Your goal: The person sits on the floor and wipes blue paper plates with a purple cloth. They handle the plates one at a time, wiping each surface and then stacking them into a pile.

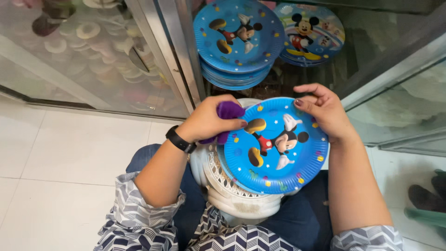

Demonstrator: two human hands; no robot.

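Observation:
My left hand (209, 121) is closed around a purple cloth (227, 111) and presses it against the left rim of a round blue paper plate (278, 162) printed with a cartoon mouse. My right hand (323, 109) grips the same plate at its upper right rim. The plate tilts toward me above a stack of white plates with lacy rims (223, 186) resting on my lap. A black band (180, 139) sits on my left wrist.
A stack of matching blue cartoon plates (237, 42) and a second, paler stack (316, 32) sit inside an open glass cabinet with a metal frame (172, 51). White tile floor (69, 148) lies to the left. A dark shoe (425, 197) shows at the right edge.

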